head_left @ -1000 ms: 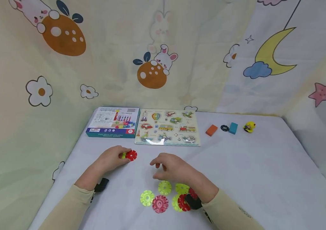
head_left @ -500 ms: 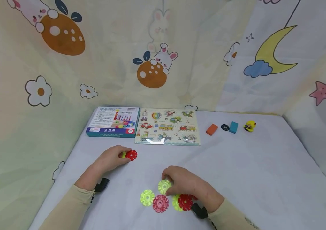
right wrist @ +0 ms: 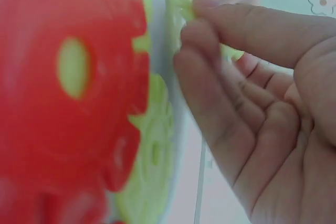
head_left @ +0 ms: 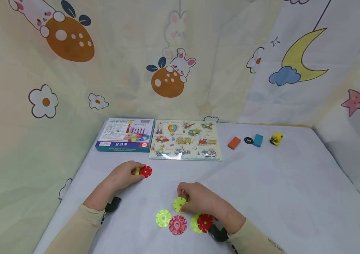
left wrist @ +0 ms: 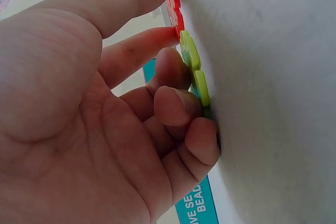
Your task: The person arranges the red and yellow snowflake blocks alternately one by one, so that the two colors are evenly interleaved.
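Note:
My left hand [head_left: 126,174] is down on the cloth, thumb and index finger at opposite edges of a red interlocking disc [head_left: 146,171]. Beside that disc, under my curled other fingers, lie yellow-green pieces [left wrist: 191,51]. My right hand [head_left: 202,199] pinches a yellow-green interlocking disc [head_left: 179,204] between thumb and fingertips; the right wrist view shows this disc tilted. Just below it lie another yellow-green disc [head_left: 163,218] and a pinkish-red one [head_left: 178,225]. Under my right wrist, a red disc [head_left: 205,223] overlaps a yellow-green disc [head_left: 195,223], with more red partly hidden there.
At the back left lie a boxed set [head_left: 126,134] and a picture puzzle board [head_left: 185,141]. Farther right are an orange block [head_left: 234,143], a black round chip [head_left: 248,140], a blue block [head_left: 257,140] and a small yellow figure [head_left: 276,139]. Printed curtains [head_left: 224,88] enclose the table.
My right hand has moved down and right from above the discs and taken hold of the yellow-green disc, which has shifted slightly left. My left hand has stayed in place.

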The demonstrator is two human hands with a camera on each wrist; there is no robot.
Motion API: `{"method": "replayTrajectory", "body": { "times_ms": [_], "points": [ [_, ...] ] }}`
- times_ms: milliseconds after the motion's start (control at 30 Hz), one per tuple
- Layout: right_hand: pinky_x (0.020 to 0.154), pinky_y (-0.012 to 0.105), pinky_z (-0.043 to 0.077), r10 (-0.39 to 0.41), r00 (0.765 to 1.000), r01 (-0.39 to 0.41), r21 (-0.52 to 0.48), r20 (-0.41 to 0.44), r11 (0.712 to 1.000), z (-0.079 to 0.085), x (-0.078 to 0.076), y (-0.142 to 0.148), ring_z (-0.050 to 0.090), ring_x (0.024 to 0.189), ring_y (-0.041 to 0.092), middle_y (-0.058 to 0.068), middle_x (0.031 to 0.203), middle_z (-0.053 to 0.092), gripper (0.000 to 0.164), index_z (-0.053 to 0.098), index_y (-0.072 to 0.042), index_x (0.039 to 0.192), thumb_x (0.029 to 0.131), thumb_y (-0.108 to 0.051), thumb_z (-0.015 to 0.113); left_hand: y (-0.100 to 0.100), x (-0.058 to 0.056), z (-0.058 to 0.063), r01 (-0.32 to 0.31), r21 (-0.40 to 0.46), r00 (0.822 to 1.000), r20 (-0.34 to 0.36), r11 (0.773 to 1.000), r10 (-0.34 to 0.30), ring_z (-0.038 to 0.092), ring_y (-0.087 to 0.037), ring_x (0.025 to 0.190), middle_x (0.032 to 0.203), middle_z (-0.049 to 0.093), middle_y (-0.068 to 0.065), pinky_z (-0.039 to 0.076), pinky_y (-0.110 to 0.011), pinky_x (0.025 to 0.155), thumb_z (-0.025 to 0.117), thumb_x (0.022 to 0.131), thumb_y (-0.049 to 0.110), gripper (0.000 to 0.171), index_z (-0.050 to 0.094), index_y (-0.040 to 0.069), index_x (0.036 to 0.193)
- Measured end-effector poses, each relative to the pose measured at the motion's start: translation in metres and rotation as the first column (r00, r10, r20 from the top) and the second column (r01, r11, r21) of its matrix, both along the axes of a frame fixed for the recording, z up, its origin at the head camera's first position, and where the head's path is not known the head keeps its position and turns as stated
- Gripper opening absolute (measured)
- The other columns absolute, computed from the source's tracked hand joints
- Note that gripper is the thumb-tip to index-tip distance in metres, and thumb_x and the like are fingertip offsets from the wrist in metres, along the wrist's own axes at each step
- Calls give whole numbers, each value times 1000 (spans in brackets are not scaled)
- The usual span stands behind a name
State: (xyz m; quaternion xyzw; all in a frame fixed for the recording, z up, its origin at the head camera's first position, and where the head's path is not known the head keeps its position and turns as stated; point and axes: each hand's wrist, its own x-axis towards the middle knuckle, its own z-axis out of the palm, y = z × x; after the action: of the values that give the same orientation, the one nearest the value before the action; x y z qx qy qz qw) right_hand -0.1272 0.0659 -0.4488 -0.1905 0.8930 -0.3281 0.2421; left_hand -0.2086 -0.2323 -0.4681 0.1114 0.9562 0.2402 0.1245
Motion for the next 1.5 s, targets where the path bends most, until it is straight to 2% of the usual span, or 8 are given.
{"method": "replayTrajectory", "body": {
  "times_ms": [167, 367, 500, 633, 900, 1033, 1233, 1500],
  "points": [
    [58, 29, 48, -28, 995, 42, -147, 93, 988, 6, -8, 2, 59, 65, 19, -1, 77, 60, 31, 64, -27, 108, 80, -18, 75, 1, 0, 0, 2, -6, 1000, 10, 1000, -2, 50, -22, 104, 118, 58, -3, 47, -43, 84, 78, 76, 38, 57, 61, 22, 127],
    [63, 33, 52, -104, 990, 125, -268, 90, 955, 20, -29, -7, 65, 72, 22, 5, 82, 60, 37, 68, -22, 118, 83, -14, 73, 1, 0, 1, -5, -19, 1000, 9, 1000, 5, 50, -21, 103, 117, 58, -3, 48, -41, 82, 78, 75, 38, 57, 61, 23, 127],
    [69, 39, 53, -168, 982, 186, -319, 84, 929, 25, -47, -19, 66, 74, 18, 8, 86, 57, 42, 65, -16, 122, 82, -10, 73, 1, 0, 1, -13, -19, 1000, 11, 1000, 13, 50, -20, 101, 115, 58, -2, 48, -40, 82, 78, 75, 38, 57, 61, 23, 127],
    [69, 35, 53, -184, 981, 192, -296, 54, 936, 23, -65, -29, 62, 75, 15, 8, 88, 55, 46, 64, -15, 124, 80, -10, 75, 2, -1, 2, -18, -14, 1000, 16, 1000, 18, 50, -20, 99, 114, 59, -2, 48, -39, 81, 78, 75, 38, 56, 62, 23, 126],
    [65, 27, 44, -176, 984, 176, -135, 11, 975, 7, -93, -52, 51, 83, 17, 0, 89, 57, 43, 65, -19, 123, 81, -16, 75, 2, 1, 3, -7, -15, 1000, 19, 1000, 7, 50, -21, 99, 114, 59, -3, 48, -41, 82, 77, 76, 38, 55, 62, 23, 127],
    [63, 26, 43, -171, 985, 170, -109, -2, 979, 0, -98, -60, 50, 80, 16, 0, 86, 56, 43, 65, -18, 122, 81, -17, 75, 2, 1, 3, -8, -24, 1000, 15, 1000, 8, 50, -20, 100, 115, 59, -2, 47, -41, 84, 77, 76, 38, 55, 61, 24, 127],
    [63, 27, 44, -157, 987, 158, -110, 14, 981, -6, -94, -64, 52, 76, 17, 2, 84, 56, 48, 62, -16, 126, 80, -20, 76, 2, 1, 2, -14, -31, 1000, 12, 999, 15, 50, -18, 97, 111, 59, 0, 47, -39, 82, 77, 76, 38, 55, 61, 25, 127],
    [58, 25, 40, -157, 984, 151, -76, -87, 986, -17, -92, -63, 50, 64, 13, 3, 74, 54, 37, 62, -11, 114, 80, -18, 75, 5, 2, 2, -8, -61, 1000, 14, 998, 9, 49, -17, 93, 105, 58, 0, 47, -35, 78, 77, 76, 37, 58, 59, 23, 130]
  ]
}}
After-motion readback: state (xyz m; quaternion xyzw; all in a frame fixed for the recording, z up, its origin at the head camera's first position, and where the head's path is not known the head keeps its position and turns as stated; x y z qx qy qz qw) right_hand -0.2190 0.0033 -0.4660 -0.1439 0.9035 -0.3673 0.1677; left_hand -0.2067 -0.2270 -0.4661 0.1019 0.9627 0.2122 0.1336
